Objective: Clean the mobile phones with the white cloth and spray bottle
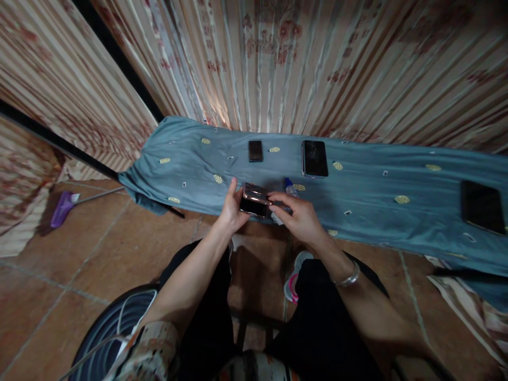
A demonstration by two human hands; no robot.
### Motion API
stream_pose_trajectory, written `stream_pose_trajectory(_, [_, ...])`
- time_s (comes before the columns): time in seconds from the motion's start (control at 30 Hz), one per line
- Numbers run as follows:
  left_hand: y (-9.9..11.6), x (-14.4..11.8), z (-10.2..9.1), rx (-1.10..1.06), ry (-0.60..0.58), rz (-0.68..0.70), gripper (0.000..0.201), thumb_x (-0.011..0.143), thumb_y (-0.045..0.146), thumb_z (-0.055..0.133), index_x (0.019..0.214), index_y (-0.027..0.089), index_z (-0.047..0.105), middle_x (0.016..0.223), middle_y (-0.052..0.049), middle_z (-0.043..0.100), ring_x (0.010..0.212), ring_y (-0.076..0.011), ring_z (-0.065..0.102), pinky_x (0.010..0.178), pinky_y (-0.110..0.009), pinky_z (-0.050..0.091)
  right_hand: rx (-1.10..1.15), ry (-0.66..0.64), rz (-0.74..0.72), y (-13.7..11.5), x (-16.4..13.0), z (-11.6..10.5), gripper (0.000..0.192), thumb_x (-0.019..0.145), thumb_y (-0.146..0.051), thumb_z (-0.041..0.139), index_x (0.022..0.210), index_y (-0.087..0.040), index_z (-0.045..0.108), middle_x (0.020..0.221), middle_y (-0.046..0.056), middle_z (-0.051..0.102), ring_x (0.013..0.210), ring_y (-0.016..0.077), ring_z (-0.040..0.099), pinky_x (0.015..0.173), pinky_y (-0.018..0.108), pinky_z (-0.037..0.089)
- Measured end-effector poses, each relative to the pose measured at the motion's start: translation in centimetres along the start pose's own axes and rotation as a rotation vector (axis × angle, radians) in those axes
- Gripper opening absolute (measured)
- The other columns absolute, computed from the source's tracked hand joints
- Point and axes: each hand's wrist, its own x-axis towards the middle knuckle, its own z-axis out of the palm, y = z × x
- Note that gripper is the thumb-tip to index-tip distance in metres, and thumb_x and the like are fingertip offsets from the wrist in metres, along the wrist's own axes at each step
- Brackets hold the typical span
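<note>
Phone [254, 200] held over cloth's [190, 169] near edge — long axis left-right; my left hand [232, 210] grips one end, right hand [299, 214] fingers pinch the other.

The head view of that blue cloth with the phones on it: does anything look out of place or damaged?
Nothing looks broken or spilled. The blue cloth hangs unevenly, its left end sagging off the edge. A purple broom lies flat on the floor. Both hands, left hand and right hand, hold a phone.
</note>
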Motion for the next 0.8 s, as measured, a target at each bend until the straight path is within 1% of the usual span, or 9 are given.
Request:
stream_pose_trajectory(0.07, [0.1,0.0,-0.1,0.006,-0.015,0.019,0.06,0.096,0.063,0.039,0.088,0.013,0.07,0.089,-0.014,0.077,0.094,-0.0295,0.074,0.088,-0.043,0.058,-0.03,-0.032,-0.033,0.2,-0.1,0.2,0.02,0.092,-0.026,0.061,0.109,-0.025,0.071,0.123,0.007,0.074,0.114,0.0231,0.071,0.101,0.039,0.055])
stream_pose_trajectory(0.2, [0.0,0.2,-0.4,0.013,-0.038,0.037,0.061,0.091,0.069,0.045,0.089,0.013,0.071,0.091,-0.015,0.077,0.096,-0.0309,0.074,0.087,-0.044,0.058,-0.095,-0.088,-0.06,0.4,-0.3,0.4,0.021,0.091,-0.022,0.061,0.11,-0.027,0.07,0.127,0.006,0.072,0.119,0.023,0.069,0.107,0.042,0.053])
stream_pose_trajectory(0.37, [0.1,0.1,-0.4,-0.014,-0.033,0.04,0.057,0.093,0.066,0.045,0.084,0.015,0.068,0.092,-0.015,0.076,0.102,-0.0318,0.072,0.091,-0.047,0.057,-0.126,-0.129,-0.062,0.1,-0.2,0.6,0.021,0.091,-0.02,0.06,0.109,-0.027,0.071,0.128,0.006,0.072,0.121,0.022,0.067,0.108,0.041,0.052])
stream_pose_trajectory(0.43, [0.1,0.0,-0.3,-0.028,-0.019,0.046,0.055,0.093,0.065,0.044,0.085,0.015,0.067,0.092,-0.014,0.076,0.104,-0.0315,0.072,0.093,-0.047,0.056,-0.087,-0.14,-0.057,-0.2,-0.1,0.5,0.018,0.091,-0.02,0.062,0.104,-0.026,0.072,0.126,0.007,0.073,0.119,0.0224,0.068,0.107,0.041,0.052])
stream_pose_trajectory(0.53, [0.2,-0.1,-0.1,-0.035,-0.01,0.053,0.052,0.094,0.063,0.046,0.088,0.015,0.066,0.095,-0.013,0.076,0.104,-0.03,0.072,0.094,-0.047,0.056,0.073,-0.15,-0.014,-0.6,0.2,0.1,0.013,0.087,-0.024,0.067,0.097,-0.024,0.076,0.117,0.007,0.076,0.109,0.0226,0.072,0.099,0.038,0.055])
stream_pose_trajectory(0.6, [0.2,-0.2,0.1,-0.027,-0.009,0.051,0.048,0.096,0.058,0.046,0.089,0.015,0.066,0.097,-0.013,0.076,0.102,-0.0286,0.072,0.094,-0.047,0.056,0.19,-0.091,0.068,-0.5,0.5,-0.6,0.012,0.087,-0.029,0.069,0.094,-0.025,0.078,0.109,0.005,0.078,0.101,0.0209,0.074,0.094,0.035,0.056])
stream_pose_trajectory(0.67, [0.0,-0.4,0.3,-0.015,-0.02,0.033,0.042,0.098,0.05,0.045,0.092,0.014,0.066,0.098,-0.013,0.076,0.102,-0.0278,0.073,0.094,-0.048,0.056,0.269,0.048,0.183,-0.2,1.0,-1.3,0.014,0.087,-0.035,0.069,0.09,-0.025,0.079,0.099,0.003,0.08,0.094,0.0188,0.074,0.088,0.032,0.056])
stream_pose_trajectory(0.73, [-0.4,-0.5,0.5,-0.004,-0.048,0.004,0.036,0.099,0.044,0.046,0.097,0.014,0.066,0.1,-0.013,0.076,0.102,-0.0283,0.073,0.095,-0.05,0.056,0.344,0.188,0.291,0.4,1.4,-2.1,0.018,0.085,-0.042,0.071,0.086,-0.025,0.079,0.09,0.002,0.079,0.084,0.0167,0.072,0.078,0.028,0.057])
stream_pose_trajectory(0.8, [-1.0,-0.6,0.7,0.015,-0.079,-0.024,0.033,0.098,0.041,0.049,0.104,0.014,0.066,0.102,-0.014,0.076,0.101,-0.0292,0.073,0.094,-0.053,0.055,0.455,0.265,0.361,1.1,1.8,-2.6,0.021,0.08,-0.044,0.076,0.087,-0.025,0.079,0.085,0.001,0.078,0.075,0.0148,0.07,0.069,0.026,0.056])
